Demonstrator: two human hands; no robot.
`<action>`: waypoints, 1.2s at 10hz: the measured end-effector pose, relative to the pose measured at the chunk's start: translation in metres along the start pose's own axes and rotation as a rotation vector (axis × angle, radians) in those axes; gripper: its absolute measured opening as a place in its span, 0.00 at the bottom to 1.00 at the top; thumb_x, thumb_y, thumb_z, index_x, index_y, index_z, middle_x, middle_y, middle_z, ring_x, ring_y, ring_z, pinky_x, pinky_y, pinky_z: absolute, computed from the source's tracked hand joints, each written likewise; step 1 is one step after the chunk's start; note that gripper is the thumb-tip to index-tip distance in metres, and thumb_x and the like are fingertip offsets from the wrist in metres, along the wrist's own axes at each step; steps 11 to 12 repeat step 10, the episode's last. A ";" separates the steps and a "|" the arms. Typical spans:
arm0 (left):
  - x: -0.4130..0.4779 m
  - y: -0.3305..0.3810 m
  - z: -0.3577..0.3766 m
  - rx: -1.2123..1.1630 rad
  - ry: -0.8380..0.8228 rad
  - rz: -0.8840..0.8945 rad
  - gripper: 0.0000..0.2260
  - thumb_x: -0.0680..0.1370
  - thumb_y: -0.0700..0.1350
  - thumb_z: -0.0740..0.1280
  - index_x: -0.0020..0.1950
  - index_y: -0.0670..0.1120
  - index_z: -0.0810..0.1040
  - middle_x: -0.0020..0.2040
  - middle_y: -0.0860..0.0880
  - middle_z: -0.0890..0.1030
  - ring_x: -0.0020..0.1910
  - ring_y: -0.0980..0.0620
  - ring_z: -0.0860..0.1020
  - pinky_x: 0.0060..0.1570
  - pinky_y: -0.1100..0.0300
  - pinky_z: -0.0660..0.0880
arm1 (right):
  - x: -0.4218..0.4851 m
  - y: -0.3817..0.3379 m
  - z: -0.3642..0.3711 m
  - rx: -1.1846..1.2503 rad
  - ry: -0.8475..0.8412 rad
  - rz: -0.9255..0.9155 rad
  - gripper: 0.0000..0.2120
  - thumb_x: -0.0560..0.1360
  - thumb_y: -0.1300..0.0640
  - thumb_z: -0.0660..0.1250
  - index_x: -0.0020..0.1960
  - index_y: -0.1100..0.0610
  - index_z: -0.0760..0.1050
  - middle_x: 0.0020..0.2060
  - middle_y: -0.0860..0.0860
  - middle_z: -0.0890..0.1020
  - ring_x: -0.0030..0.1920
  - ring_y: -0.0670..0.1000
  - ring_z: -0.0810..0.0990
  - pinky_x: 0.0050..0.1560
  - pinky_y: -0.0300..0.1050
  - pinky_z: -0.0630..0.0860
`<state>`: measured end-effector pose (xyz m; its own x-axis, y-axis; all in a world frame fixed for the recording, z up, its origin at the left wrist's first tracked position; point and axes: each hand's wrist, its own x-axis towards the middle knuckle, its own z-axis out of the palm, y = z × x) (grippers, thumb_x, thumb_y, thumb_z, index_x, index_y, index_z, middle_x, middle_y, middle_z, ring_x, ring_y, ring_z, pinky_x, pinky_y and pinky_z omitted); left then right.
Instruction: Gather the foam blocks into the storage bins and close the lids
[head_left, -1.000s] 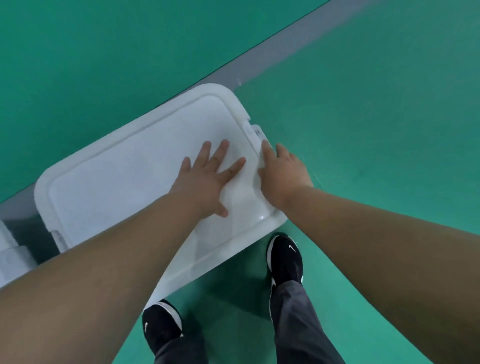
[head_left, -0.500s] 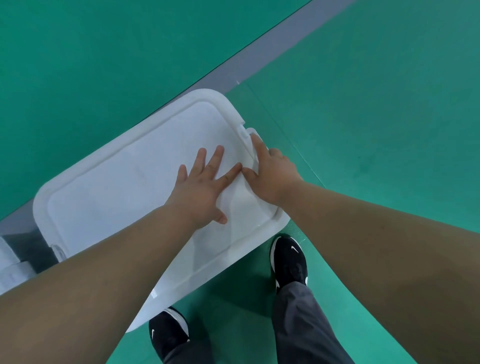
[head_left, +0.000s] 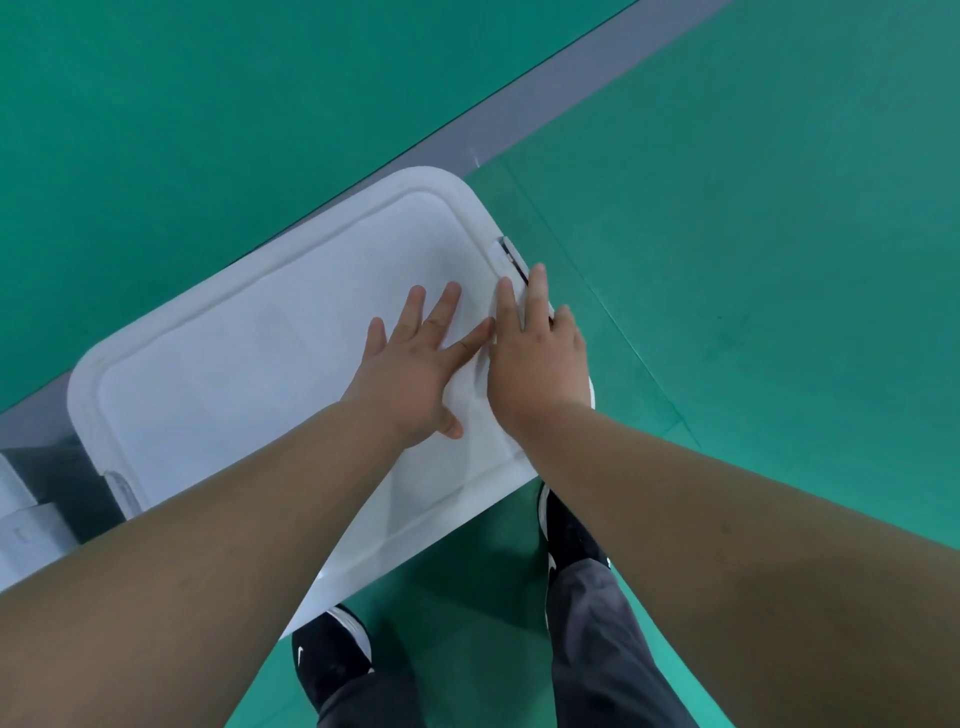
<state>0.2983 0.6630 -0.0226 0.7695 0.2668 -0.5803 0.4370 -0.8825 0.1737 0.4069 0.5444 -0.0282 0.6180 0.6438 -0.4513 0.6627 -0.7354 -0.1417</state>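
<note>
A white storage bin stands on the green floor in front of me, covered by its white lid (head_left: 249, 353). My left hand (head_left: 415, 364) lies flat on the lid's right half with the fingers spread. My right hand (head_left: 540, 353) rests flat on the lid's right edge, its fingers stretched over the latch (head_left: 511, 257) at that end. Neither hand holds anything. The bin's contents are hidden under the lid, and no foam blocks are in view.
A second white bin or lid (head_left: 26, 514) shows at the left edge, partly cut off. A grey line (head_left: 519, 109) crosses the green floor behind the bin. My black shoes (head_left: 332, 660) stand close to the bin's near side.
My right hand has slid forward along the lid's right edge toward the latch and flattened its fingers. My left hand has stayed flat on the lid.
</note>
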 end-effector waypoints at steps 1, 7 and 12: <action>-0.001 0.000 0.000 -0.016 0.015 0.006 0.58 0.69 0.62 0.79 0.80 0.67 0.34 0.81 0.53 0.28 0.81 0.42 0.30 0.77 0.31 0.46 | -0.001 0.005 0.003 -0.031 0.008 -0.038 0.36 0.86 0.47 0.55 0.84 0.52 0.37 0.82 0.57 0.36 0.81 0.67 0.51 0.80 0.58 0.56; -0.008 0.003 0.002 0.011 0.080 -0.062 0.60 0.67 0.62 0.80 0.81 0.67 0.36 0.84 0.53 0.36 0.83 0.43 0.38 0.79 0.40 0.58 | -0.010 -0.011 -0.012 -0.262 -0.022 -0.063 0.43 0.78 0.59 0.64 0.84 0.54 0.42 0.84 0.59 0.46 0.76 0.67 0.66 0.75 0.58 0.64; -0.075 -0.026 -0.019 -0.263 0.056 -0.305 0.39 0.78 0.58 0.70 0.83 0.57 0.53 0.84 0.48 0.54 0.80 0.43 0.60 0.73 0.45 0.64 | -0.020 -0.057 -0.056 -0.151 -0.180 0.021 0.36 0.76 0.58 0.63 0.79 0.50 0.52 0.82 0.59 0.48 0.71 0.68 0.69 0.71 0.63 0.66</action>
